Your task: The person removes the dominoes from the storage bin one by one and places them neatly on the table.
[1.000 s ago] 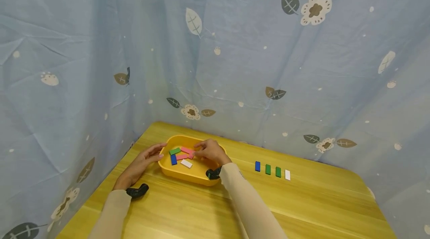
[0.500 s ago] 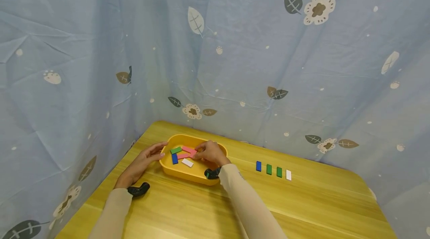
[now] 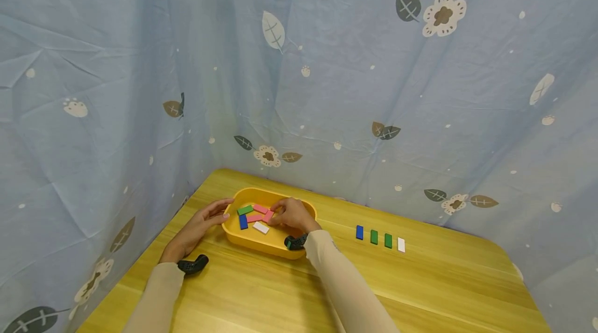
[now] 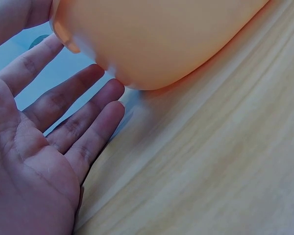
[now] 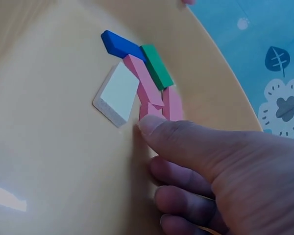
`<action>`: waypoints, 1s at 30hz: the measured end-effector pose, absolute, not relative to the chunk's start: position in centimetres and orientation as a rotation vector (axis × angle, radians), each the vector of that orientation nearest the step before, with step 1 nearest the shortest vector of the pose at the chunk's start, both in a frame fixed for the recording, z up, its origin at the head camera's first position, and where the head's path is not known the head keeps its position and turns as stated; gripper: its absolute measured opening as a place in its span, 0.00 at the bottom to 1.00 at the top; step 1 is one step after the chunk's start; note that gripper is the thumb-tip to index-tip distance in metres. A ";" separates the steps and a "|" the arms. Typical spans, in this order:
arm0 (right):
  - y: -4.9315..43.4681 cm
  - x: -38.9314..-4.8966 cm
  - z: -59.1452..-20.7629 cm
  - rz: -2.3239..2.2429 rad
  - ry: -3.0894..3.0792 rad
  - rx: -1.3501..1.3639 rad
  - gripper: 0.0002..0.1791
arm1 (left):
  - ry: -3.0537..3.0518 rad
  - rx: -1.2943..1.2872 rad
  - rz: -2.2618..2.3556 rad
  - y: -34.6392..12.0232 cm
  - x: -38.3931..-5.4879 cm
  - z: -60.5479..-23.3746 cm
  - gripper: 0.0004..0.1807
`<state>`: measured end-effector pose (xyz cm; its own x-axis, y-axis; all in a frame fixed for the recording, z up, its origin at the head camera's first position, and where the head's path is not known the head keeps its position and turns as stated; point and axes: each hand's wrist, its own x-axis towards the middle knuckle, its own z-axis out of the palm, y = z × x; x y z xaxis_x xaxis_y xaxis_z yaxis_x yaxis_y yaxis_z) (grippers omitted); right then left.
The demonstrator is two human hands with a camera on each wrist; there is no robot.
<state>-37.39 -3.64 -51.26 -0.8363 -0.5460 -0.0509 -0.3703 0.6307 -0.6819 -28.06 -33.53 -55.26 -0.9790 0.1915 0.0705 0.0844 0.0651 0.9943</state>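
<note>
Inside the yellow tub [image 3: 254, 243], the right hand [image 3: 293, 214] pinches a small flat pink block [image 5: 151, 109] at one end, its thumb tip on the block. The index finger is mostly hidden behind the thumb. Around that block lie two more pink blocks [image 3: 254, 218], a green block [image 3: 245, 210], a blue block [image 3: 243, 222] and a white block [image 5: 118, 93]. At the tub's left end, the left hand [image 3: 201, 224] touches the outer wall with nearly straight, spread fingers [image 4: 90, 117]. Its thumb lies at the rim.
On the wooden table [image 3: 243, 296], right of the tub, a row holds a blue block [image 3: 359, 232], two green blocks [image 3: 374, 237] and a white block [image 3: 401, 244]. A patterned curtain [image 3: 327, 89] hangs along the table's back and left. Both wrists wear black devices [image 3: 193, 265].
The right fingertips and the pink block have shifted slightly among the other blocks, showing more of that block. The left hand stays at the tub. The head view has shifted a little.
</note>
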 end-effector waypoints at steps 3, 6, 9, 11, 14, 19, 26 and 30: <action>-3.6 -37.4 -51.3 -0.947 2.605 -0.789 0.20 | 2.239 0.281 2.070 -33.5 -28.0 -55.2 0.34; -3.6 -37.4 -51.3 -0.920 2.588 -0.812 0.20 | 2.243 0.275 2.067 -33.5 -27.9 -55.2 0.34; -3.6 -37.4 -51.2 -0.905 2.575 -0.819 0.22 | 2.240 0.278 2.066 -33.5 -27.9 -55.2 0.33; -3.6 -37.4 -51.2 -0.910 2.572 -0.822 0.23 | 2.240 0.281 2.066 -33.5 -28.0 -55.3 0.33; -3.6 -37.4 -51.2 -0.911 2.584 -0.819 0.24 | 2.241 0.288 2.067 -33.5 -28.0 -55.3 0.33; -3.6 -37.3 -51.2 -0.912 2.606 -0.812 0.21 | 2.242 0.296 2.064 -33.6 -28.0 -55.3 0.33; -3.6 -37.2 -51.2 -0.923 2.574 -0.824 0.23 | 2.245 0.304 2.057 -33.6 -28.0 -55.4 0.33; -3.5 -37.2 -51.0 -0.928 2.549 -0.841 0.26 | 2.248 0.302 2.058 -33.6 -28.1 -55.3 0.33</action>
<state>-37.22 -3.48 -50.98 -0.7833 -0.6168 -0.0778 -0.4225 0.6199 -0.6613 -28.07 -33.58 -55.33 -0.9775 0.1974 0.0744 0.0915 0.0787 0.9927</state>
